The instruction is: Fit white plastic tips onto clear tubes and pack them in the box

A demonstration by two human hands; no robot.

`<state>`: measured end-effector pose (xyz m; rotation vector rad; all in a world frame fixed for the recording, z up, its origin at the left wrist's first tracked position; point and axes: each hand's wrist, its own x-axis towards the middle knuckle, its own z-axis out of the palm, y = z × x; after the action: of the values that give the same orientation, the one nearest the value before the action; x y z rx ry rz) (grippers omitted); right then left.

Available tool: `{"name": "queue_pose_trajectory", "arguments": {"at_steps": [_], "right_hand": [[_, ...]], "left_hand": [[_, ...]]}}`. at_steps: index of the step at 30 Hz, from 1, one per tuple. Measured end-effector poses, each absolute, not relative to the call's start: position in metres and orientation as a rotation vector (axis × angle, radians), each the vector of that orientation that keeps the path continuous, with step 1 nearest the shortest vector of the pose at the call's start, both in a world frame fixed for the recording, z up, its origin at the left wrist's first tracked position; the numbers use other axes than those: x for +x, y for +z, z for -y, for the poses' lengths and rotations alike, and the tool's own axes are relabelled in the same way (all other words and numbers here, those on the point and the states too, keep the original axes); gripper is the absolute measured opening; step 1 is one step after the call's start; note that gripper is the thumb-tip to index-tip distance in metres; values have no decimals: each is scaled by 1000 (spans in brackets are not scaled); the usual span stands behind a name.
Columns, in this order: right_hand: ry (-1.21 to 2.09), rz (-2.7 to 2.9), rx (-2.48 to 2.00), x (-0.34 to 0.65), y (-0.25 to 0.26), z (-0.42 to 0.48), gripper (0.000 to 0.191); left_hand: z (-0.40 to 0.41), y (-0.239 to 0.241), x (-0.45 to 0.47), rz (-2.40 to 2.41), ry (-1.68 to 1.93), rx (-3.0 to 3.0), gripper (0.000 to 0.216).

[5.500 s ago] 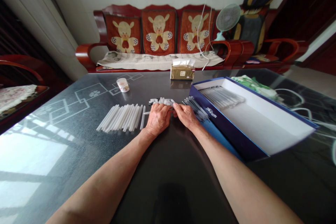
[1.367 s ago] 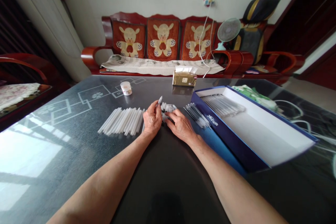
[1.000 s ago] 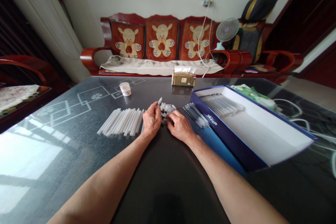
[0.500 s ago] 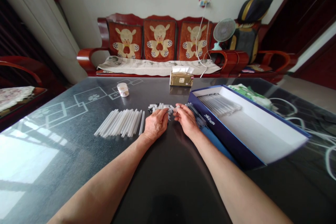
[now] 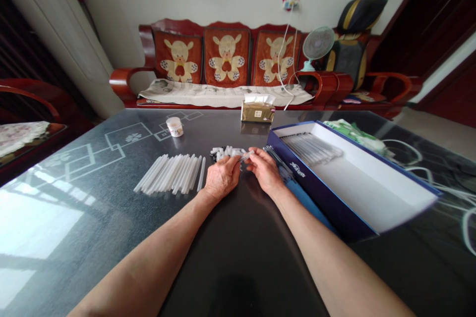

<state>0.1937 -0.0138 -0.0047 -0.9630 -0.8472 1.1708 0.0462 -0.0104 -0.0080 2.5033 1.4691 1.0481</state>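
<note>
1. A small clear plastic cap [image 5: 247, 155] is pinched between the fingertips of both hands, just in front of a little heap of caps [image 5: 227, 151] on the desk [image 5: 92, 193]. The left hand [image 5: 222, 177] is curled low on the desk with its fingers closed towards the cap; the right hand [image 5: 265, 171] is closed on its other end.
2. The cap is judged to be very light, stiff and smooth, so easily dropped or flicked away; it is best taken by its sides with a fingertip pinch.
3. To the left, a row of white tubes [image 5: 171, 174] is laid side by side, and near the right hand a bundle of thin refills [image 5: 277, 158] lies against the box.
4. The blue box [image 5: 327, 198] stands open; a layer of clear finished pens [image 5: 311, 142] is held at its far end, the rest being bare white floor.
5. Further back, a small white pot [image 5: 174, 127] and a tissue pack [image 5: 257, 108] are seen.
</note>
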Motion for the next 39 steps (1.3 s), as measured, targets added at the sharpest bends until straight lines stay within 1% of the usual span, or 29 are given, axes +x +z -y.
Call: {"name": "queue_pose_trajectory", "arguments": {"at_steps": [7, 14, 18, 33, 39], "right_hand": [[1037, 979, -1026, 196, -6, 14, 27], [960, 1168, -1057, 206, -7, 15, 29], [1024, 1202, -1039, 210, -9, 15, 25], [1194, 1081, -1152, 208, -1, 20, 28], [1274, 973, -1201, 205, 6, 22, 16]], "left_hand": [[11, -6, 47, -1526, 1014, 2520, 31], [12, -3, 47, -1537, 980, 2576, 29], [12, -1, 47, -1560, 914, 2601, 26], [11, -3, 42, -1540, 837, 2826, 28], [12, -3, 42, -1528, 821, 2893, 27]]}}
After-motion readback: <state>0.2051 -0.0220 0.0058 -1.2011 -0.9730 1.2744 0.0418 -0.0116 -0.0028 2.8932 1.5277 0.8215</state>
